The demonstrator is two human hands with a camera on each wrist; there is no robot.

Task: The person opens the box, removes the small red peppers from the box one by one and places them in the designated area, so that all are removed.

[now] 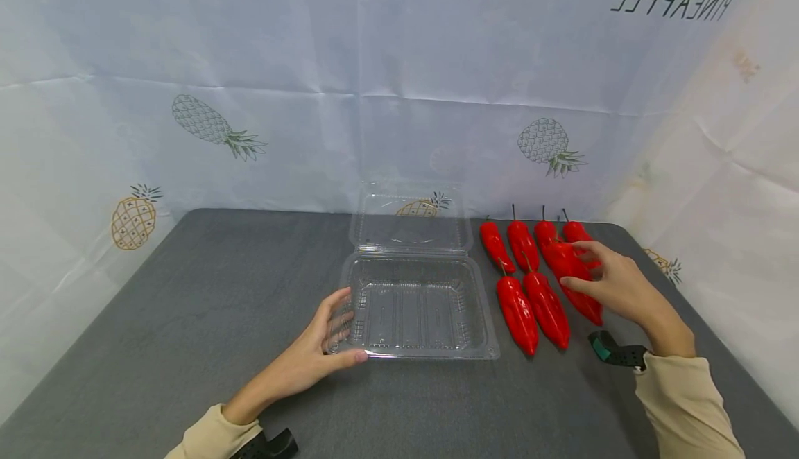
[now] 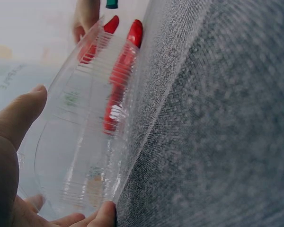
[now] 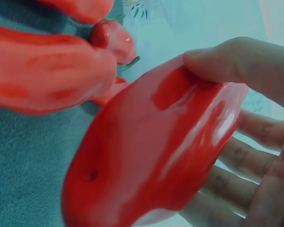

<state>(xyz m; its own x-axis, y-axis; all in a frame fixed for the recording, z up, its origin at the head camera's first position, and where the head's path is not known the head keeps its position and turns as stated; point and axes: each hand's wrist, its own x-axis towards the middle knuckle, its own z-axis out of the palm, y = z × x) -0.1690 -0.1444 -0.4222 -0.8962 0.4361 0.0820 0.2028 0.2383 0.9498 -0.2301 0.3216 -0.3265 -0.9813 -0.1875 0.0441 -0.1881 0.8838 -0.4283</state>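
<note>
A clear plastic clamshell container (image 1: 412, 351) lies open on the dark table, its hinged lid (image 1: 408, 237) tilted up behind it. My left hand (image 1: 312, 355) holds the container's near left corner, thumb at the front rim and fingers along the left side. In the left wrist view the fingertips (image 2: 104, 215) touch the clear wall. To the right, my right hand (image 1: 614, 282) grips a glossy red chili pepper (image 1: 571, 272) between thumb and fingers. The right wrist view shows this pepper (image 3: 146, 146) close up, slanting across the palm.
Several more red peppers lie right of the container: two in front, a near one (image 1: 517, 315) and its neighbour (image 1: 546, 310), the others behind, such as the back-left pepper (image 1: 495, 244). A pineapple-print cloth (image 1: 399, 133) hangs behind the table (image 1: 187, 320).
</note>
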